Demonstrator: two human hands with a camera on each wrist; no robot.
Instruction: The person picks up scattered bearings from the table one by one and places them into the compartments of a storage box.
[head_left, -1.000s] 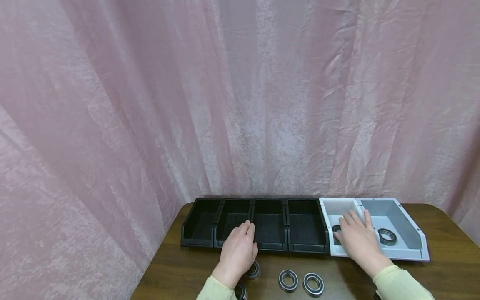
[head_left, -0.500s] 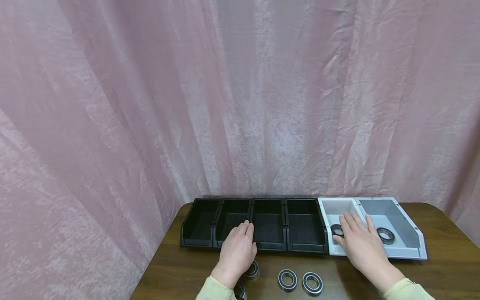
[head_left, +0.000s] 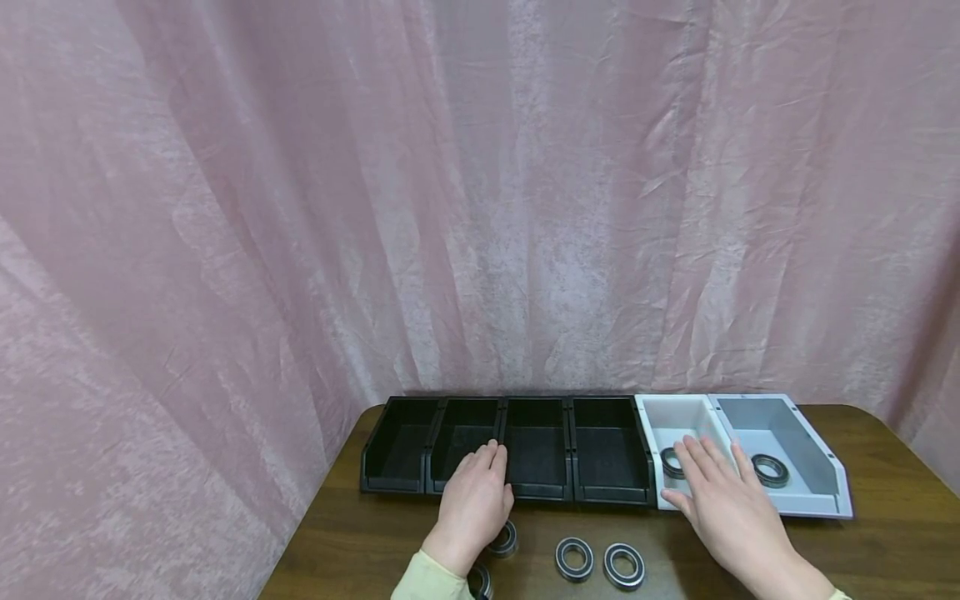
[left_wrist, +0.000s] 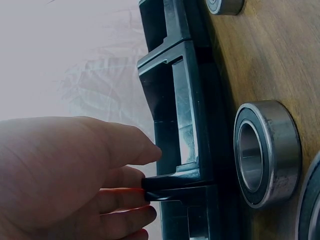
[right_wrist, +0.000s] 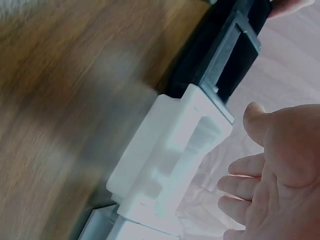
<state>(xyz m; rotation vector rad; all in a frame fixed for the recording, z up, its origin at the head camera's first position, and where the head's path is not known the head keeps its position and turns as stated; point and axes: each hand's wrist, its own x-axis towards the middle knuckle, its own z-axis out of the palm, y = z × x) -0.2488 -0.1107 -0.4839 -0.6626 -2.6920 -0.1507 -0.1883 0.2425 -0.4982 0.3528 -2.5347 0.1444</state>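
My left hand (head_left: 474, 500) rests, fingers extended, at the divider between two of the black bins (head_left: 536, 493). In the left wrist view its fingertips meet that divider, and a bearing (left_wrist: 284, 157) stands out on the wood nearby. My right hand (head_left: 731, 521) is spread over the front of the white bin (head_left: 678, 412), holding nothing. A bearing (head_left: 665, 463) lies in the white bin, partly covered by the right fingers. Another bearing (head_left: 772, 483) lies in the light grey bin (head_left: 806, 506) at the far right. The right wrist view shows the palm with relaxed fingers beyond the white bin.
Two bearings, a left one (head_left: 561, 560) and a right one (head_left: 609, 567), lie flat on the wooden table (head_left: 690, 546) before the bins. More bearings (head_left: 513, 543) sit beside the left wrist, partly hidden. A pink curtain (head_left: 480, 208) hangs behind the row.
My right hand has drawn back from inside the white bin toward the front and its fingers have straightened, leaving the bearing there in fuller view. The left hand has stayed put.
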